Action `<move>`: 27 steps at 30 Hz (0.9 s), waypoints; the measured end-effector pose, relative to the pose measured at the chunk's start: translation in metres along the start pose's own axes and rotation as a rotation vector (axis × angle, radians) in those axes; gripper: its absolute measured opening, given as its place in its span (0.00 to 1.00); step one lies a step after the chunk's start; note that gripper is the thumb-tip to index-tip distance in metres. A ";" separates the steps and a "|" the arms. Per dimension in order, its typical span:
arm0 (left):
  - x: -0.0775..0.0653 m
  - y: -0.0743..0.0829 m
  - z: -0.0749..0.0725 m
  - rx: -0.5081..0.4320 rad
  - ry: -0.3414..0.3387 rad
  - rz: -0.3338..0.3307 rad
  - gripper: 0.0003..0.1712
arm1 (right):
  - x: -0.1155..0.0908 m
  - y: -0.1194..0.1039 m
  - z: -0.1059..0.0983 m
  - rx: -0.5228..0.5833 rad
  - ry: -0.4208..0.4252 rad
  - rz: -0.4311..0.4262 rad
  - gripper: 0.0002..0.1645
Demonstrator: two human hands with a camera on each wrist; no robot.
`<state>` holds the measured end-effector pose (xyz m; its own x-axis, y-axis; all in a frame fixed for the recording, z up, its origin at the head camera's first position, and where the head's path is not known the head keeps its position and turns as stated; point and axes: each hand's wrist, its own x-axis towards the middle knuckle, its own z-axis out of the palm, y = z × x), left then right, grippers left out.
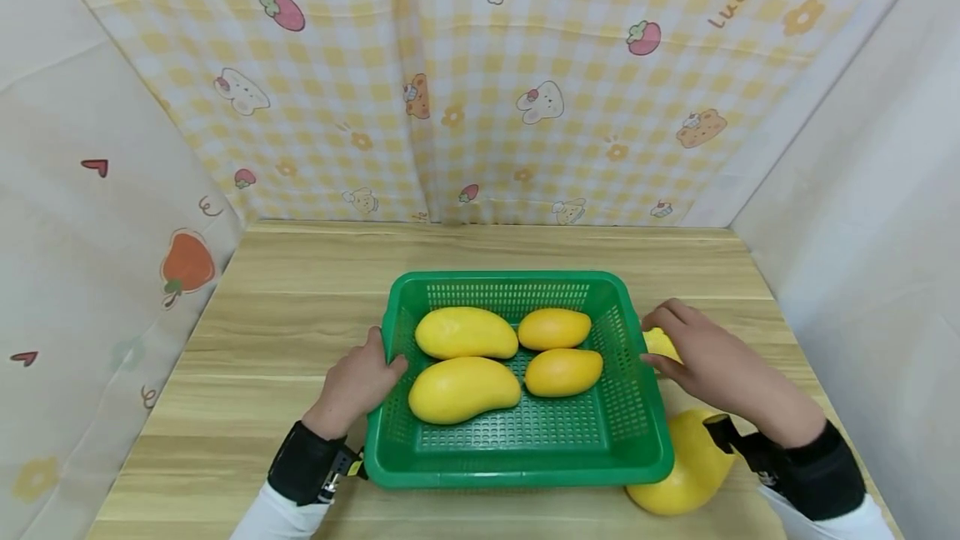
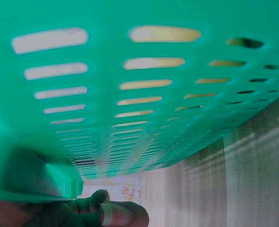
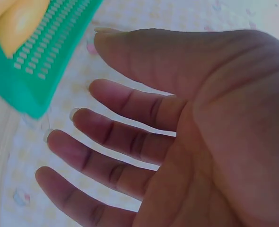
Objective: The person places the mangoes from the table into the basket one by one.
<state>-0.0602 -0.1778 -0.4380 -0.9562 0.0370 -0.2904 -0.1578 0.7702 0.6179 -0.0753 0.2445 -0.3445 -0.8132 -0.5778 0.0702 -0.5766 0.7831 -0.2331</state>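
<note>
A green plastic basket (image 1: 517,480) with mesh sides and floor sits in front of me. Two larger yellow mangoes (image 1: 465,390) lie on its left side, and two smaller orange-yellow mangoes (image 1: 564,372) lie to their right. My left hand (image 1: 358,382) grips the left rim, thumb over the top. In the left wrist view, fingertips (image 2: 117,214) show below the perforated basket wall (image 2: 101,109). My right hand (image 1: 701,348) is beside the right rim, its fingers loosely spread and holding nothing in the right wrist view.
A large yellow fruit (image 1: 682,469) lies right of the basket, partly under my right wrist. Another yellow thing (image 1: 662,345), mostly hidden, shows behind my right hand. A patterned curtain (image 1: 480,65) hangs behind the wooden table (image 1: 300,290), with pale cloth on both sides.
</note>
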 end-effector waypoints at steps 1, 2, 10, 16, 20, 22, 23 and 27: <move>0.000 0.000 0.000 0.004 0.000 0.000 0.25 | -0.004 0.002 -0.002 0.005 0.001 0.018 0.20; 0.000 0.001 0.000 0.006 -0.001 0.000 0.25 | -0.007 0.004 -0.004 0.011 -0.002 0.038 0.19; 0.000 0.001 -0.001 -0.001 -0.003 0.001 0.26 | -0.027 0.018 0.000 0.049 -0.053 0.106 0.16; 0.001 0.001 -0.001 -0.023 -0.008 0.007 0.25 | -0.038 0.022 0.016 0.096 -0.131 0.148 0.16; 0.001 0.002 -0.001 -0.046 -0.014 0.007 0.25 | -0.048 0.024 0.024 0.117 -0.225 0.180 0.19; 0.001 0.002 -0.001 -0.059 -0.018 0.006 0.25 | -0.055 0.027 0.028 0.129 -0.285 0.196 0.21; 0.000 0.002 -0.001 -0.065 -0.020 0.005 0.26 | -0.058 0.027 0.030 0.136 -0.313 0.210 0.22; -0.001 0.002 -0.001 -0.076 -0.022 0.004 0.27 | -0.071 0.028 0.038 0.186 -0.376 0.227 0.29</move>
<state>-0.0595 -0.1770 -0.4357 -0.9513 0.0550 -0.3034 -0.1730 0.7193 0.6728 -0.0307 0.2983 -0.3924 -0.8117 -0.4670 -0.3507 -0.3355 0.8644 -0.3745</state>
